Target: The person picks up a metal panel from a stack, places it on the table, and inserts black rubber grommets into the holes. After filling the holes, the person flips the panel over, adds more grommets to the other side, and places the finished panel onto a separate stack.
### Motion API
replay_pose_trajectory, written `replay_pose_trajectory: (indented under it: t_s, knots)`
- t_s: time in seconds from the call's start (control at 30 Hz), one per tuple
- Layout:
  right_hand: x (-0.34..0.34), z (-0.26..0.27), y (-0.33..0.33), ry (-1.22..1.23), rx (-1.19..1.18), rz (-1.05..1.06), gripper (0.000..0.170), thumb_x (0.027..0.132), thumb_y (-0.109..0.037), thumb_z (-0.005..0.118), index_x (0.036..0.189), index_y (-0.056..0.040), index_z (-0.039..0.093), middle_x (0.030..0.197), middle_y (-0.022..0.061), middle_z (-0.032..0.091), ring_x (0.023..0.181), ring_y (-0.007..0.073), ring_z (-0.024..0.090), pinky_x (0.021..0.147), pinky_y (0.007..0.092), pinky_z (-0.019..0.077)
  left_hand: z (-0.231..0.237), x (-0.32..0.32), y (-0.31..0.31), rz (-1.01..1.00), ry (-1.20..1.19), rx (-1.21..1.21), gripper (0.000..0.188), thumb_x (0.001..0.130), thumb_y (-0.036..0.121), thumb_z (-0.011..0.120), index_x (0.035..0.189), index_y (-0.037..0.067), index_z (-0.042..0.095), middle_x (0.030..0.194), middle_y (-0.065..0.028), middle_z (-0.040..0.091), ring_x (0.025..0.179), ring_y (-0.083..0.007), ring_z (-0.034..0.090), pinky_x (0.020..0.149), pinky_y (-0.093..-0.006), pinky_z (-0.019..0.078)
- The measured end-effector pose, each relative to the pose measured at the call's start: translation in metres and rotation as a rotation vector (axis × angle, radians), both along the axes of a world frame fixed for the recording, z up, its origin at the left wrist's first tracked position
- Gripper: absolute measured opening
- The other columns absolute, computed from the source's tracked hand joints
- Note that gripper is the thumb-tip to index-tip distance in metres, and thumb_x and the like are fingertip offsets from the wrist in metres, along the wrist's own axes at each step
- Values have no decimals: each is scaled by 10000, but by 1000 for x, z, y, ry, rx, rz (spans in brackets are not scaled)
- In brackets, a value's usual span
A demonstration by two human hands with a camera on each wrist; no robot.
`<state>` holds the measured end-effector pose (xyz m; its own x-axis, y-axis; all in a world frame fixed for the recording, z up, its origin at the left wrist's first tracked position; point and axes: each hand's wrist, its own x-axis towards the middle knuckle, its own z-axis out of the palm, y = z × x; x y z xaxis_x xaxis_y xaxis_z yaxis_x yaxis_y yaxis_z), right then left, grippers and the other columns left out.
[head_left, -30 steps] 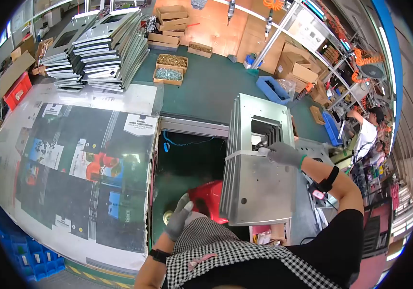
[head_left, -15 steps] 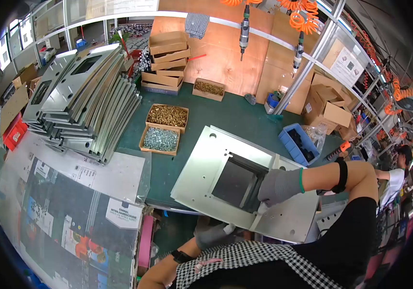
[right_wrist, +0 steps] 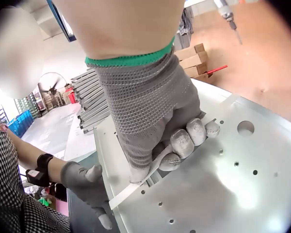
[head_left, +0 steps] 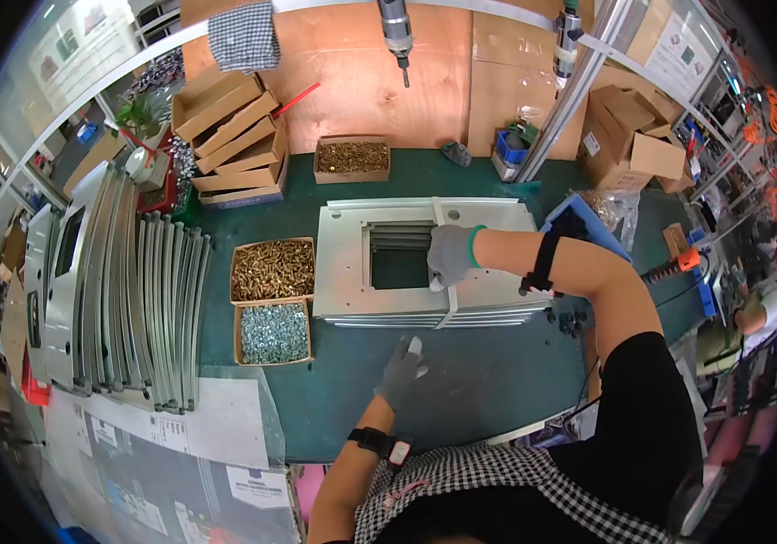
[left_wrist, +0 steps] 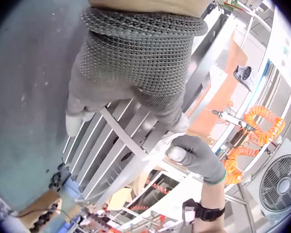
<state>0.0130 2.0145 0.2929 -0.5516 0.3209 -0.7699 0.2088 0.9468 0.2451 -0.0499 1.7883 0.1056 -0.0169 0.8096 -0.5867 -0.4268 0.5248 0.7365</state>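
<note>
A bundle of silvery sheet-metal panels, each with a square cut-out, lies flat on the green bench top. A pale strap runs round the bundle across its middle. Over the cut-out, my gloved right hand grips this strap; the right wrist view shows curled fingertips around the band. In front of the bundle hovers my gloved left hand, fingers loosely spread, holding nothing. Seen from the left wrist, the panel edges appear beyond that hand.
Boxes of brass-coloured fasteners and silvery fasteners stand left of the bundle. Further left leans a large stack of panels. A blue bin sits at the right. A power screwdriver hangs above the back.
My right hand has brought the strapped bundle from over the gap beside the bench, up and onto the green top, where it now lies flat. My left hand has come away from its lower edge.
</note>
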Motion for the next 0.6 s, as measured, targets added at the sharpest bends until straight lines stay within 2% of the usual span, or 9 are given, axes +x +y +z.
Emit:
replay_pose_trajectory:
  t_s: [0.03, 0.07, 0.13, 0.23, 0.27, 0.33, 0.4, 0.6]
  knots:
    - [-3, -9, 4, -5, 7, -66, 482, 915, -522, 530, 1000, -95, 737, 991, 84, 708, 1028, 297, 627, 922, 419, 467, -3, -10, -4, -68, 289, 31, 681, 958, 409, 574, 1467, 28, 328, 1474, -197, 403, 1369, -317, 408, 1067, -458, 417]
    - [6, -15, 8, 153, -9, -10, 457, 910, -504, 537, 980, -95, 727, 982, 87, 695, 1010, 289, 625, 922, 420, 464, -3, -16, -10, -145, 566, 73, 640, 957, 383, 577, 1445, 22, 376, 1450, -208, 436, 1359, -331, 417, 1063, -450, 419]
    - [30, -25, 11, 464, -2, 88, 408, 902, -468, 551, 941, -93, 707, 965, 94, 670, 975, 275, 619, 923, 422, 459, 5, -24, -17, -315, 837, 111, 576, 951, 349, 574, 1403, 19, 436, 1431, -214, 453, 1362, -361, 397, 1072, -454, 400]
    - [70, -20, -24, 1098, 80, -83, 309, 878, -395, 577, 856, -96, 653, 921, 88, 622, 926, 271, 605, 886, 434, 456, -13, -23, -29, -519, 1244, 367, 567, 942, 369, 554, 1400, 50, 453, 1445, -199, 440, 1359, -389, 388, 1111, -480, 334]
    - [84, -29, -46, 1366, 76, -123, 234, 846, -318, 625, 801, -89, 610, 828, 87, 596, 838, 290, 598, 790, 434, 467, -23, -22, -34, -563, 1372, 503, 578, 939, 388, 545, 1409, 67, 446, 1456, -190, 428, 1356, -395, 388, 1128, -493, 306]
    - [115, -38, -111, 1552, 133, -489, 210, 830, -275, 661, 774, -81, 601, 776, 96, 591, 773, 307, 603, 705, 435, 476, -38, -25, -44, -632, 1476, 595, 575, 944, 390, 527, 1402, 51, 447, 1462, -200, 416, 1381, -399, 345, 1132, -507, 291]
    - [162, -67, -180, 1565, 181, -739, 206, 836, -250, 674, 753, -74, 605, 735, 106, 582, 721, 318, 599, 656, 441, 482, -50, -23, -45, -668, 1549, 663, 574, 950, 388, 513, 1398, 36, 445, 1462, -211, 410, 1386, -407, 332, 1128, -520, 287]
    - [296, -156, -394, 975, 294, -1754, 336, 906, -372, 566, 834, -62, 674, 792, 124, 660, 810, 350, 639, 718, 481, 483, -31, -17, -43, -703, 1681, 728, 560, 976, 360, 473, 1401, 0, 423, 1455, -241, 407, 1364, -432, 353, 1111, -535, 305]
